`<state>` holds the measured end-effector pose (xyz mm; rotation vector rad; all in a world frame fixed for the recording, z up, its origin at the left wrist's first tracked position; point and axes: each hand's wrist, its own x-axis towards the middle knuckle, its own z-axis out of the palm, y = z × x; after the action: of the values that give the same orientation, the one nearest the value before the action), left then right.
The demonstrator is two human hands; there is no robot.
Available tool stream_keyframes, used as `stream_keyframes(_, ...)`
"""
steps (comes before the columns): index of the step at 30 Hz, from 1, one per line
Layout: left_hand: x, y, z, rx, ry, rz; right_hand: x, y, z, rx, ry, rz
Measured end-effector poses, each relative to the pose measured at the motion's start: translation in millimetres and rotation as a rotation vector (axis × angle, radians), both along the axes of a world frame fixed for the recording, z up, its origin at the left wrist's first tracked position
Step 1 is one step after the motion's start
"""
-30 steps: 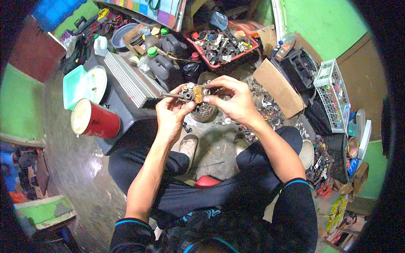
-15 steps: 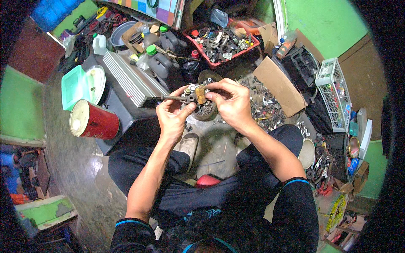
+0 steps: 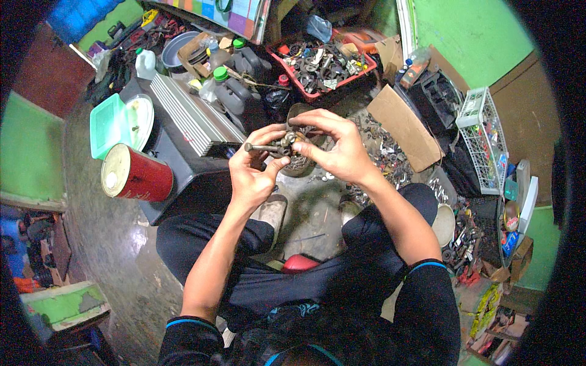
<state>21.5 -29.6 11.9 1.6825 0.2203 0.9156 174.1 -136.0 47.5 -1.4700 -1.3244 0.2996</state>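
A small metal mechanical part point(image 3: 285, 144), dark grey with round knobs and a rod-like stub jutting out on its left, is held up between both hands. My left hand point(image 3: 253, 171) closes on its left side, with the thumb below and the fingers behind the stub. On the other side my right hand point(image 3: 343, 151) pinches it between thumb and fingers, covering much of that end. The part's exact kind is unclear. Just under the hands is a container of small metal pieces point(image 3: 299, 163), partly hidden by them.
Loose hardware point(image 3: 390, 161) is scattered on the floor beside a cardboard sheet point(image 3: 405, 127). A red crate of parts point(image 3: 312, 96) stands at the back. On the left are a red can point(image 3: 145, 175), a green plastic tub point(image 3: 108, 125) and a ribbed metal panel point(image 3: 194, 114).
The part has been turned in my hands, and its yellowish side is now mostly hidden. My right fingers have shifted slightly left, over its top.
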Motion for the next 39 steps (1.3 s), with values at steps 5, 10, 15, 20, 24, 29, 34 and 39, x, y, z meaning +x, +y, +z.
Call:
stream_keyframes(5,1,-3,-4,0.163,0.056,0.077,4,1,-6,-0.022,-0.141,0.038)
stream_keyframes(10,3,3,-9,0.319,0.033,0.092,4,-2,-5,-0.063,-0.158,0.036)
stream_keyframes(15,4,2,-9,0.327,0.003,0.112,-4,-4,-7,0.014,-0.152,-0.055)
stream_keyframes(20,3,1,-13,0.198,-0.018,0.120,-5,-2,-5,0.068,0.052,-0.209)
stream_keyframes(24,2,-3,-20,0.074,0.028,0.045,1,1,-2,0.070,0.276,-0.171)
stream_keyframes(29,7,-1,-16,-0.275,-0.013,0.162,21,7,-19,-0.127,0.334,-0.156)
stream_keyframes(34,-1,25,-23,-0.479,0.001,0.345,44,14,-55,-0.378,0.099,-0.181)
stream_keyframes(39,-5,29,-23,-0.510,0.011,0.359,51,32,-82,-0.446,-0.136,-0.205)
